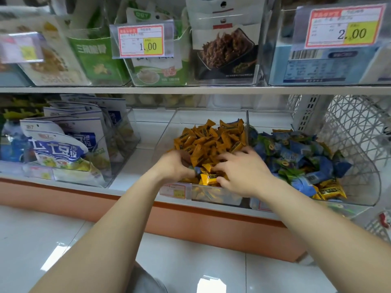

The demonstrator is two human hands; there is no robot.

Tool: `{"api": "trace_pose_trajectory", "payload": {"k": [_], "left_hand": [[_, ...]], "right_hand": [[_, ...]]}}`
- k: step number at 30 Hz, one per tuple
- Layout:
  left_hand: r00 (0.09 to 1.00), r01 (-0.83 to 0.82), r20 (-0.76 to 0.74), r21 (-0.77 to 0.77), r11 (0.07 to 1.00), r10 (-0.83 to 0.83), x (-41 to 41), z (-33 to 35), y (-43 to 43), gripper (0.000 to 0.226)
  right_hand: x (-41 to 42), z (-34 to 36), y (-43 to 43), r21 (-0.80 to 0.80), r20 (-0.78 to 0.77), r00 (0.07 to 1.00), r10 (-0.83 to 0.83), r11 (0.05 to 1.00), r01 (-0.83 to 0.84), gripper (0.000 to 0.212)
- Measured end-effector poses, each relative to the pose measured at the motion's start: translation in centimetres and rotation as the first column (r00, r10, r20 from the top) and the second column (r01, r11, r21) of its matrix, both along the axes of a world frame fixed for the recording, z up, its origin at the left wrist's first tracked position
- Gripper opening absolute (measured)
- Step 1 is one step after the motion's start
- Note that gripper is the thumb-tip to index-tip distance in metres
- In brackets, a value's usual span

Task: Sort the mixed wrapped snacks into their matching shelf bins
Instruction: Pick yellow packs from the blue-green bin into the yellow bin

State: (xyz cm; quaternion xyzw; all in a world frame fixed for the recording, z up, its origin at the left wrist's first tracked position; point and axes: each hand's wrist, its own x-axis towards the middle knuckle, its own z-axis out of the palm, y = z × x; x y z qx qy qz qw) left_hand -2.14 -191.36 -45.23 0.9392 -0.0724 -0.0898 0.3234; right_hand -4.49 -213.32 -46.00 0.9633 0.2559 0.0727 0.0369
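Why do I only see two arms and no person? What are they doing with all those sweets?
The camera sits on the person's head and looks down, so you see only their arms, as if they were your own. There is just this one picture. Both hands reach into a clear bin on a shop shelf, full of orange snacks. The left hand seems to pinch a small blue snack, which does not match the orange ones. The right hand lies spread on the pile. The right bin next to it holds blue and green snacks, with a few yellow snacks mixed in at the front. Above is a price tag.
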Motion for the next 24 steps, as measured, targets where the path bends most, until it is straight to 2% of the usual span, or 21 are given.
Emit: {"api": "trace_pose_trajectory", "payload": {"k": [3, 6, 8, 10, 12, 13, 14, 15, 17, 19, 21, 24], "left_hand": [[0.991, -0.081, 0.106, -0.052, 0.995, 0.086, -0.7, 1.3, 1.7, 0.024], [0.96, -0.156, 0.195, -0.223, 0.962, 0.2, -1.5, 2.6, 1.9, 0.028], [0.97, -0.11, 0.14, -0.48, 0.871, 0.199, -2.3, 3.1, 0.6, 0.022], [0.992, -0.067, 0.032, -0.667, 0.742, 0.119, -3.1, 3.3, -1.5, 0.019], [0.999, -0.052, -0.032, -0.756, 0.652, 0.043, -3.5, 3.2, -3.2, 0.02], [0.999, -0.034, -0.02, -0.759, 0.65, 0.028, -3.6, 3.1, -3.7, 0.021], [0.999, 0.001, 0.036, -0.712, 0.702, 0.035, -3.5, 2.8, -4.1, 0.023], [0.991, 0.047, 0.129, -0.61, 0.791, 0.041, -3.4, 2.5, -4.3, 0.023], [0.959, 0.141, 0.281, -0.351, 0.926, -0.04, -3.1, 1.6, -4.7, 0.02], [0.943, 0.211, 0.297, -0.182, 0.96, -0.151, -2.7, 0.7, -5.3, 0.02], [0.936, 0.252, 0.27, -0.063, 0.966, -0.227, -1.9, 0.2, -5.9, 0.028], [0.934, 0.306, 0.161, 0.09, 0.948, -0.317, -0.6, -0.6, -6.9, 0.061]], "right_hand": [[-0.1, 0.4, 0.3, 0.148, -0.023, 0.999, -0.035, 0.988, 0.038, 0.039], [0.0, 1.3, 0.6, 0.462, -0.053, 0.998, -0.042, 0.885, 0.062, 0.041], [-0.2, 2.1, 1.1, 0.639, -0.123, 0.992, 0.033, 0.768, 0.054, 0.048], [-0.5, 3.0, 1.2, 0.763, -0.148, 0.981, 0.129, 0.645, 0.03, 0.045], [-0.6, 3.6, 0.4, 0.827, -0.116, 0.985, 0.129, 0.562, 0.023, 0.031], [-0.6, 3.8, -0.4, 0.842, -0.104, 0.99, 0.097, 0.539, 0.035, 0.025], [-0.5, 4.0, -1.6, 0.852, -0.102, 0.993, 0.055, 0.52, 0.059, 0.021], [-0.4, 4.0, -2.9, 0.859, -0.105, 0.994, 0.009, 0.505, 0.086, 0.02], [-0.3, 3.7, -5.8, 0.83, -0.057, 0.992, -0.114, 0.546, 0.111, 0.019], [-0.4, 3.2, -8.4, 0.76, -0.007, 0.971, -0.239, 0.63, 0.161, 0.021], [-0.5, 2.8, -10.0, 0.707, -0.001, 0.943, -0.332, 0.667, 0.236, 0.021], [-0.5, 2.4, -10.9, 0.518, -0.039, 0.898, -0.438, 0.759, 0.393, 0.015]]}}
